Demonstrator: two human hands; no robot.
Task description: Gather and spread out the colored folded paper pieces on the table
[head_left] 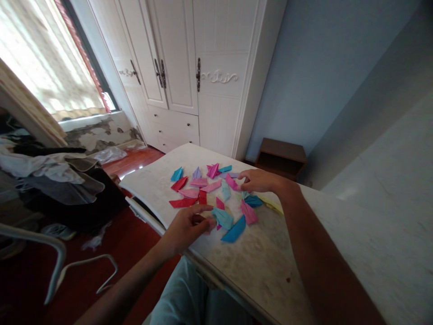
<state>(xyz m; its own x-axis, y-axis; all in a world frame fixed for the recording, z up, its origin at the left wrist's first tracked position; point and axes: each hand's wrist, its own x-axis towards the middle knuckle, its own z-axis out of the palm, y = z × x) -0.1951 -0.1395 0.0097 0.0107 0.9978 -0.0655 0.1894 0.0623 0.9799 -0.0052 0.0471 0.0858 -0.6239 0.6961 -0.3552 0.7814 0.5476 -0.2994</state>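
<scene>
Many folded paper pieces lie loosely across the tabletop. My left hand (189,225) is low over the near edge of the pile, thumb and index finger apart. Its fingertips are beside a pale teal folded paper (223,218); whether they touch it I cannot tell. A blue folded paper (234,229) lies just to the right of that. On the far right side of the pile, my right hand (259,179) reaches in with fingers bent and a gap between thumb and index. Closest to its fingertips is a bright pink folded paper (232,182).
The pieces lie on a pale marble-patterned table (264,262). Beyond it stand a white wardrobe (219,49) and a brown open cabinet (280,153). At left are piled clothes (50,164) and a white tubular frame (61,253). A yellow paper (271,204) lies beside my right forearm.
</scene>
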